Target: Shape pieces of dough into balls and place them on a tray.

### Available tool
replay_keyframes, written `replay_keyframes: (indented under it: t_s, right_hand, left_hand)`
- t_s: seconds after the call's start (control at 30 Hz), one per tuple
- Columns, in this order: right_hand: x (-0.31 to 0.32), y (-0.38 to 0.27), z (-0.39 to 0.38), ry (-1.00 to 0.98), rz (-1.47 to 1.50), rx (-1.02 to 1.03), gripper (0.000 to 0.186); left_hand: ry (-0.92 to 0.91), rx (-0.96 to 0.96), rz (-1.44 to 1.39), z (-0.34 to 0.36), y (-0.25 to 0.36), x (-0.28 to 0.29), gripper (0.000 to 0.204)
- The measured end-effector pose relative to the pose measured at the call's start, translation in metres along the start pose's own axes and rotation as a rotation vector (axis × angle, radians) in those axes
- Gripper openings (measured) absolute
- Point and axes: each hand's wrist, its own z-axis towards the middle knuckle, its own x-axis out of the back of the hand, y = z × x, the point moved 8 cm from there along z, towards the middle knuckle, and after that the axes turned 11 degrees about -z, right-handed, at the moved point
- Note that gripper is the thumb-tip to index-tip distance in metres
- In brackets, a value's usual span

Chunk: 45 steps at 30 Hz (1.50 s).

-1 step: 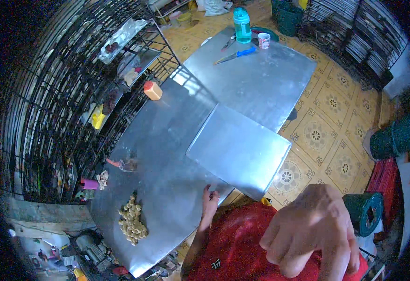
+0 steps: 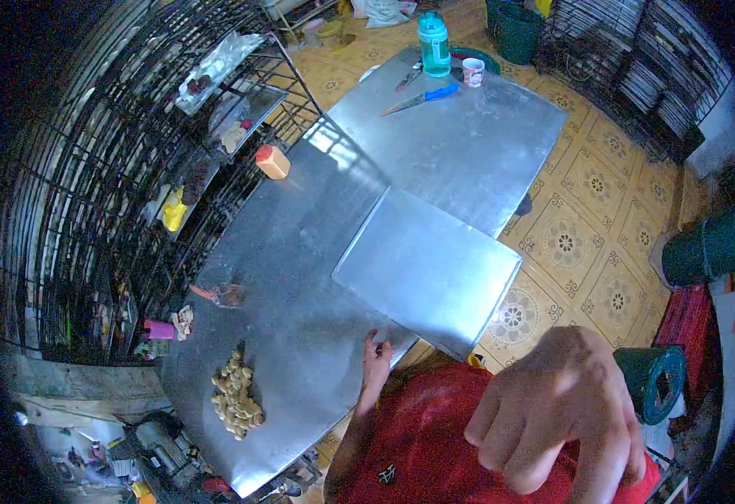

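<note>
My left hand (image 2: 377, 357) rests at the near edge of the metal table (image 2: 292, 244), fingers apart, with nothing visible in it. Close to it lies a shallow metal tray (image 2: 430, 265), sticking out past the table's edge. My right hand (image 2: 556, 407) is raised high in front of my red shirt, at the lower right. Its fingers are curled downward, and its palm is hidden. To the left of my left hand sits a heap of pale, knobbly pieces like ginger root (image 2: 237, 393). A clear plastic bag (image 2: 231, 295) with a reddish end lies beyond the heap.
On the far table (image 2: 477, 143) are a blue-handled knife (image 2: 422, 99), a turquoise bottle (image 2: 435, 46) and a patterned cup (image 2: 473, 72). An orange container with a red cap (image 2: 273, 162) stands by the black rack (image 2: 132, 168) on the left. Green bins (image 2: 708, 248) line the right.
</note>
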Motion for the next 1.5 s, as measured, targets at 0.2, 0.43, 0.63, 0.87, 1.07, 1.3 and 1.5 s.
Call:
replay_keyframes:
  t_s: [0.2,0.43,0.63,0.87,1.07,1.3,1.5]
  right_hand:
    - [0.144,0.126,-0.188,0.881,-0.481,-0.861,0.037]
    - [0.162,0.179,-0.484,0.89,-1.31,-1.444,0.035]
    - [0.123,0.209,-0.591,1.441,-0.594,-1.307,0.036]
    - [0.159,0.194,-0.608,0.85,-1.285,-1.354,0.051]
    - [0.209,0.181,-0.666,0.996,-1.111,-1.304,0.038]
    - [0.2,0.195,-0.657,1.138,-0.953,-1.386,0.027]
    - [0.163,0.235,-0.655,1.292,-0.442,-1.367,0.037]
  left_hand:
    - [0.044,-0.105,0.185,0.009,-0.003,-0.01,0.064]
    - [0.035,-0.152,0.199,-0.001,-0.009,-0.006,0.063]
    - [-0.022,-0.156,0.243,0.005,0.002,-0.033,0.073]
    - [-0.005,-0.094,0.1,0.02,-0.044,-0.067,0.089]
    - [0.527,-1.096,0.757,-0.024,0.006,-0.081,0.079]
    - [0.024,-0.129,0.132,0.014,-0.032,-0.083,0.084]
    - [0.2,-0.481,0.313,0.003,-0.005,-0.074,0.083]
